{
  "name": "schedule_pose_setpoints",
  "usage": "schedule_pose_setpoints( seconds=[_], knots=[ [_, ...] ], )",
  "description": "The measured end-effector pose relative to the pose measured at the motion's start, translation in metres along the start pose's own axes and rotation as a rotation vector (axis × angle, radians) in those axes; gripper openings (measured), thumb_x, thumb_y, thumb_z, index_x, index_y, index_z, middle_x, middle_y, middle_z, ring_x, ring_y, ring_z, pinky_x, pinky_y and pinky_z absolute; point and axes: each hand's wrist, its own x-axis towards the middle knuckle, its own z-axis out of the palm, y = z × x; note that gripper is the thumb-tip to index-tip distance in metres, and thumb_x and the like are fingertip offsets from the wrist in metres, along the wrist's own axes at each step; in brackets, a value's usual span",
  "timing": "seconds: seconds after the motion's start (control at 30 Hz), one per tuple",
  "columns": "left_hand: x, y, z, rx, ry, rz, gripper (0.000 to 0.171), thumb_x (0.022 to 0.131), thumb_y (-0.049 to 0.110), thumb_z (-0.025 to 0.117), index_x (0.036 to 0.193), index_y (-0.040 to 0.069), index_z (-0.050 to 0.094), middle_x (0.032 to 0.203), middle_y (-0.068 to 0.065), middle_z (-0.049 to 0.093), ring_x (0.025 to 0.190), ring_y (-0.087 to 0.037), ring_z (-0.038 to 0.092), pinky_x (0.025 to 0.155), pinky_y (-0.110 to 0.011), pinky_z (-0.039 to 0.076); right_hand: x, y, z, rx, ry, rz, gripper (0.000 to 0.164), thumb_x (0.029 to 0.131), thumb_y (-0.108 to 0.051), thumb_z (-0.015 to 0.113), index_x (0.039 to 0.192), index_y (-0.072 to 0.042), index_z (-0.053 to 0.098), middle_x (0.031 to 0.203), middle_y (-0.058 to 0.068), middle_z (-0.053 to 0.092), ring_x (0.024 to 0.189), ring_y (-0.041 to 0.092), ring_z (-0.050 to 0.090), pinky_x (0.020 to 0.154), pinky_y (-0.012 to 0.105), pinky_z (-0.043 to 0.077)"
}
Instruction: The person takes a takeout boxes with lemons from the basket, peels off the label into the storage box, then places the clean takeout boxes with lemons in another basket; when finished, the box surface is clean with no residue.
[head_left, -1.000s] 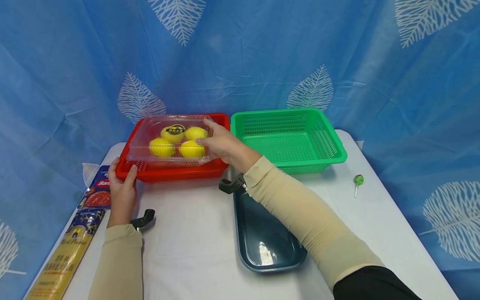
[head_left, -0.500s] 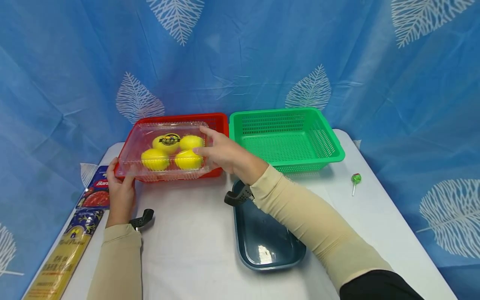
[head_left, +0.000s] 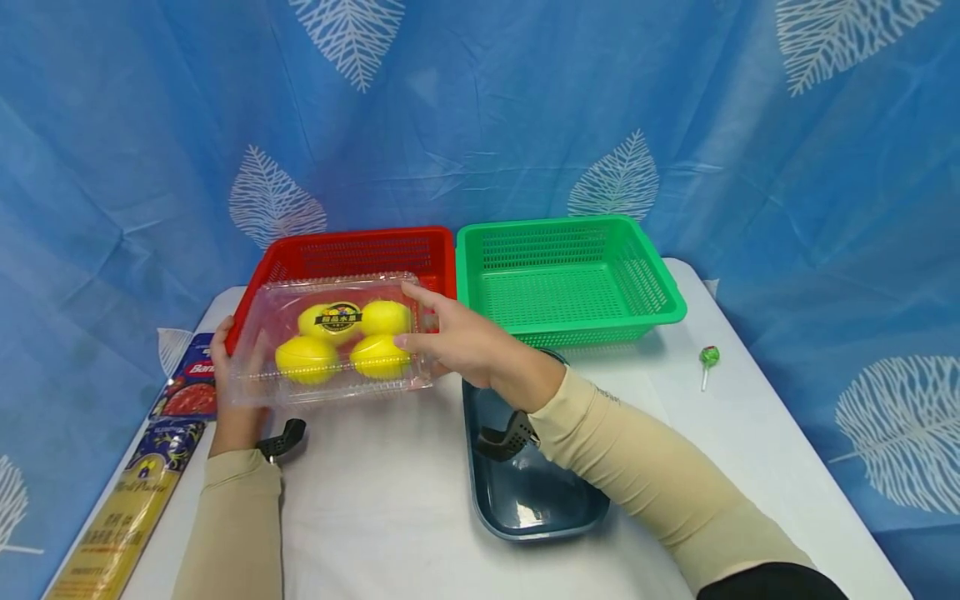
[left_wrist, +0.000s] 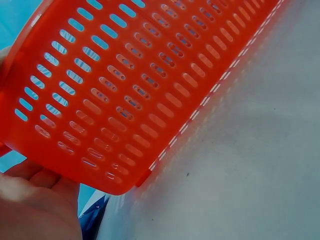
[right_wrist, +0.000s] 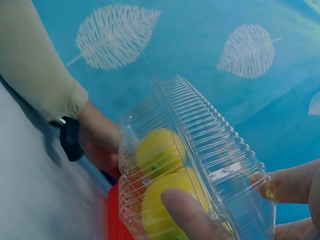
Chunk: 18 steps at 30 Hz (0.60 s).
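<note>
"Box, clear plastic, ribbed (head_left: 352, 287): location and contents?"

"Held in front of the person, overlapping the near part of the red basket (head_left: 360, 246) as seen from the head. Whether the two touch, cannot tell. Contents: four round yellow fruits (head_left: 306, 358), in two rows of two. Dark label (head_left: 337, 317) with printed characters on the upper face."

"Holder?"

"Right hand (head_left: 480, 342), one, pinching the box's right end. The right wrist view has the thumb on one side of it and fingers on the other."

"Left hand (left_wrist: 37, 205)?"

"Clamped at the red basket's near left corner, fingers curled around the rim. Partly seen through the box from the head."

"Neighbouring items?"

"Green basket (head_left: 555, 296), slotted, just beside the red one, on its right. Tray (head_left: 525, 533), dark blue, glossy, on the near side of the green basket, beneath the right forearm. Lollipop (head_left: 708, 357), green head, white stick, on the table's right side."

"Left edge of the white table (head_left: 360, 517)?"

"Blue packet (head_left: 191, 379), red dish pictured, near the left hand. Long yellow packet (head_left: 112, 525), nearer the person."

"Backdrop?"

"Blue curtain (head_left: 480, 108), white leaf pattern."
</note>
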Motion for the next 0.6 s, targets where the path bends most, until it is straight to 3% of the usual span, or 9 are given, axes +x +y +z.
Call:
schedule_pose_setpoints(
  seconds=[0.13,0.2,0.3,0.43,0.53,0.6],
  knots=[
    [-0.002,0.002,0.001,0.006,-0.011,0.004,0.08,0.083,0.035,0.071,0.14,0.045,0.016,0.145,0.003,0.026,0.129,-0.02,0.031,0.088,-0.032,0.045,-0.011,0.005,0.0,0.026,-0.039,-0.016,0.078,0.083,-0.016,0.072,0.144,-0.043,0.031,0.135,0.005,0.038,0.103,0.027,0.056,0.066,0.043,0.056],
    [-0.008,0.01,0.004,0.012,-0.019,-0.014,0.08,0.084,0.035,0.07,0.14,0.045,0.015,0.146,0.002,0.025,0.129,-0.02,0.031,0.086,-0.03,0.047,-0.016,0.008,0.0,0.032,-0.055,-0.025,0.077,0.084,-0.016,0.072,0.144,-0.043,0.031,0.132,0.005,0.041,0.103,0.027,0.056,0.067,0.043,0.055],
    [-0.028,0.037,0.02,-0.007,-0.016,-0.036,0.077,0.086,0.034,0.067,0.142,0.041,0.014,0.145,0.001,0.025,0.127,-0.019,0.032,0.087,-0.026,0.046,-0.023,0.013,-0.001,0.038,-0.079,-0.04,0.077,0.083,-0.017,0.072,0.144,-0.043,0.031,0.132,0.004,0.042,0.103,0.027,0.057,0.069,0.043,0.055],
    [-0.051,0.07,0.039,-0.105,-0.022,-0.082,0.073,0.09,0.03,0.062,0.142,0.038,0.011,0.147,0.0,0.022,0.129,-0.019,0.03,0.098,-0.034,0.039,-0.033,0.021,-0.001,0.036,-0.092,-0.034,0.076,0.082,-0.018,0.073,0.142,-0.044,0.033,0.139,0.005,0.036,0.101,0.027,0.058,0.07,0.043,0.055],
    [-0.044,0.061,0.031,-0.093,-0.026,-0.093,0.074,0.089,0.03,0.063,0.143,0.038,0.013,0.148,0.0,0.021,0.13,-0.018,0.03,0.097,-0.032,0.038,-0.039,0.029,-0.001,0.027,-0.102,-0.015,0.076,0.082,-0.02,0.074,0.142,-0.044,0.034,0.144,0.004,0.031,0.101,0.027,0.058,0.07,0.043,0.055],
    [-0.032,0.046,0.02,-0.039,-0.028,-0.05,0.073,0.089,0.029,0.063,0.144,0.036,0.015,0.148,-0.002,0.022,0.131,-0.018,0.03,0.097,-0.029,0.039,-0.042,0.035,-0.002,0.009,-0.11,-0.002,0.076,0.082,-0.02,0.074,0.143,-0.043,0.033,0.145,0.003,0.029,0.103,0.027,0.056,0.07,0.042,0.055]
  ],
)
